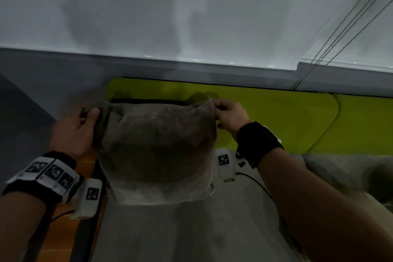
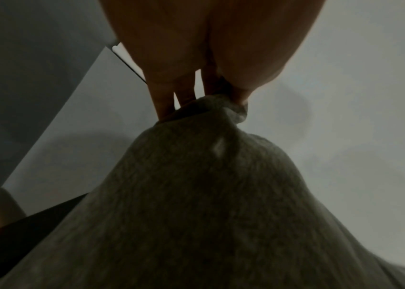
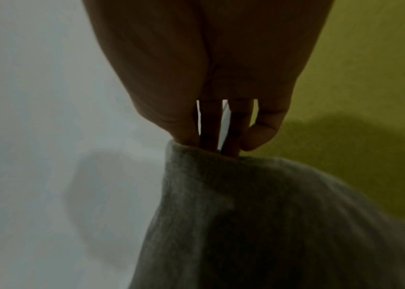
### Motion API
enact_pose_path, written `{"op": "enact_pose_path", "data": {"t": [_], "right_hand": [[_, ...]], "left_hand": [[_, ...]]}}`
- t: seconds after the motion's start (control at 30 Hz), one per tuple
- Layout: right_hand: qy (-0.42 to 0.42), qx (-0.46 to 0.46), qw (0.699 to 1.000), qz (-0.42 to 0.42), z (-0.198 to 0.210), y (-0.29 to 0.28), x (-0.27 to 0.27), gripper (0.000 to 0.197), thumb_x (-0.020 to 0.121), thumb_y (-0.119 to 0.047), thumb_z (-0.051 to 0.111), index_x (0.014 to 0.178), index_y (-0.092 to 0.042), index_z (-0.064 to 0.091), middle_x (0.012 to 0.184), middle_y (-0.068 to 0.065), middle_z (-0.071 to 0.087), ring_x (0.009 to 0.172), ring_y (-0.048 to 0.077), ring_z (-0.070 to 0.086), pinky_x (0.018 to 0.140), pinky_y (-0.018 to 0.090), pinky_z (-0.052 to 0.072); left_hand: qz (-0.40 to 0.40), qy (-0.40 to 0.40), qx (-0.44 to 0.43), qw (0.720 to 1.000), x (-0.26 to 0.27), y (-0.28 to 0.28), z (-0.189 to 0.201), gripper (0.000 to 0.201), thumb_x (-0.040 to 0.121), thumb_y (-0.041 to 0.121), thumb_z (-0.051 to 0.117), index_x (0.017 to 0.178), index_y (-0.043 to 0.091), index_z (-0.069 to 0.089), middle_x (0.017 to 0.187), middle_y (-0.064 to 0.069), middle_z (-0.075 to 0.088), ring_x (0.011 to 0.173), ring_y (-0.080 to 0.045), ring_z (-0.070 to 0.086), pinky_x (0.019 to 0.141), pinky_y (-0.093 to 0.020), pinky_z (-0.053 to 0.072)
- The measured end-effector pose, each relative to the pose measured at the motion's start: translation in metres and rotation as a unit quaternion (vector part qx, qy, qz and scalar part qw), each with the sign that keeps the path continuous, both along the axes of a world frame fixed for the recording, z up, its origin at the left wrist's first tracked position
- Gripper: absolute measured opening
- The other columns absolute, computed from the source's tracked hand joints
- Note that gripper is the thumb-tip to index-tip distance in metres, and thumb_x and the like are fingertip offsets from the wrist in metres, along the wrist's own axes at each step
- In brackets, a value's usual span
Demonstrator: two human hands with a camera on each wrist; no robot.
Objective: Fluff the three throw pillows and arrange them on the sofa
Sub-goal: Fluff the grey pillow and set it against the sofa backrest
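Observation:
A grey throw pillow hangs upright in the air in front of the sofa's lime-green backrest. My left hand pinches its top left corner, thumb on the front face. My right hand pinches the top right corner. In the left wrist view the fingers close on a bunched corner of the pillow. In the right wrist view the fingertips grip the edge of the pillow. A second grey pillow lies on the seat at the right.
The grey sofa seat stretches below the pillow. A white wall rises behind the sofa, with blind cords at the upper right. An orange-brown floor strip shows beside the sofa's left end.

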State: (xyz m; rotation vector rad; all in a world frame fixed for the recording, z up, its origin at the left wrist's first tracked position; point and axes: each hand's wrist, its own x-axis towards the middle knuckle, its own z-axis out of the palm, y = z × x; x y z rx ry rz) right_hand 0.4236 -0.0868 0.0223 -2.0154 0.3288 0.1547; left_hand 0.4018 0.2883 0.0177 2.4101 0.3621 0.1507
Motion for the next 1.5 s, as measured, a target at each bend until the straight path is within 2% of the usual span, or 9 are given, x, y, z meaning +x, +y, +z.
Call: {"op": "enact_pose_path", "data": {"t": [0.2,0.43,0.53,0.67,0.8,0.9,1.07,1.23,1.5], "right_hand": [[-0.158,-0.248,0.956,-0.011,0.029,-0.039,-0.003,0.024,0.101,-0.014,0.055,0.12,-0.013,0.069,0.12,0.015,0.072,0.111,0.033,0.065,0.087,0.032,0.048],[0.0,0.203,0.975,-0.091,0.007,-0.036,-0.008,0.052,0.097,-0.017,0.069,0.145,-0.022,0.05,0.128,0.0,0.063,0.116,0.02,0.061,0.1,0.049,0.052],[-0.01,0.144,0.986,-0.086,-0.007,-0.029,-0.004,0.007,0.093,-0.022,0.075,0.1,-0.023,0.074,0.099,0.0,0.077,0.098,0.026,0.071,0.094,0.05,0.059],[-0.099,-0.015,0.98,-0.169,-0.018,-0.021,-0.011,0.04,0.087,-0.056,0.073,0.073,-0.02,0.065,0.077,0.0,0.07,0.076,0.022,0.067,0.068,0.04,0.057],[-0.047,0.278,0.934,-0.218,-0.034,-0.009,-0.039,0.054,0.099,-0.065,0.048,0.108,-0.02,0.075,0.113,0.001,0.076,0.106,0.019,0.069,0.09,0.043,0.056],[0.02,0.366,0.918,-0.153,-0.042,-0.012,-0.053,0.03,0.102,-0.038,0.054,0.119,-0.022,0.072,0.12,-0.003,0.075,0.117,0.026,0.065,0.092,0.046,0.051],[-0.015,0.267,0.964,-0.005,-0.048,-0.009,-0.051,0.019,0.095,-0.011,0.065,0.108,-0.022,0.074,0.11,-0.002,0.077,0.11,0.023,0.069,0.09,0.043,0.054],[-0.057,0.05,0.988,-0.134,-0.066,-0.018,-0.026,0.03,0.076,-0.066,0.067,0.083,-0.037,0.068,0.091,0.001,0.074,0.091,0.027,0.07,0.082,0.06,0.059],[-0.184,-0.039,0.947,-0.259,-0.056,0.003,-0.039,0.019,0.095,-0.021,0.067,0.105,-0.021,0.051,0.099,-0.002,0.061,0.098,0.028,0.064,0.089,0.058,0.052]], "left_hand": [[0.059,-0.05,-0.036,0.996,0.004,0.029,0.0,0.046,0.096,0.058,0.046,0.112,0.018,0.061,0.118,-0.019,0.069,0.111,-0.04,0.064,0.097,-0.053,0.05],[0.08,-0.079,-0.265,0.958,0.001,0.029,-0.003,0.026,0.094,0.033,0.057,0.119,0.028,0.061,0.126,-0.012,0.064,0.104,-0.022,0.065,0.095,-0.035,0.055],[0.067,-0.004,-0.299,0.952,0.002,0.026,-0.011,0.045,0.078,0.044,0.067,0.119,0.026,0.066,0.128,-0.01,0.067,0.116,-0.028,0.063,0.107,-0.045,0.048],[0.087,-0.028,-0.221,0.971,0.005,0.021,-0.016,0.039,0.1,0.035,0.059,0.132,0.013,0.063,0.132,-0.008,0.065,0.125,-0.025,0.058,0.107,-0.033,0.04],[0.14,-0.046,-0.266,0.953,0.005,0.021,-0.016,0.045,0.099,0.039,0.057,0.127,0.006,0.061,0.121,-0.015,0.064,0.117,-0.027,0.058,0.102,-0.036,0.043],[0.132,-0.007,-0.383,0.914,-0.006,0.023,-0.025,0.055,0.102,0.033,0.045,0.141,-0.006,0.046,0.143,-0.032,0.05,0.129,-0.046,0.052,0.11,-0.043,0.045],[0.087,0.031,-0.328,0.94,-0.021,0.01,-0.047,0.025,0.095,0.025,0.057,0.115,0.026,0.07,0.11,-0.003,0.075,0.105,-0.028,0.069,0.096,-0.047,0.055],[0.13,-0.017,-0.173,0.976,-0.002,0.019,-0.046,0.033,0.089,0.052,0.055,0.098,0.023,0.068,0.101,-0.01,0.072,0.099,-0.033,0.067,0.092,-0.05,0.055],[0.141,-0.071,-0.131,0.979,-0.01,0.009,-0.03,0.03,0.1,0.036,0.056,0.119,0.012,0.055,0.117,-0.014,0.061,0.104,-0.025,0.057,0.09,-0.032,0.044]]}}
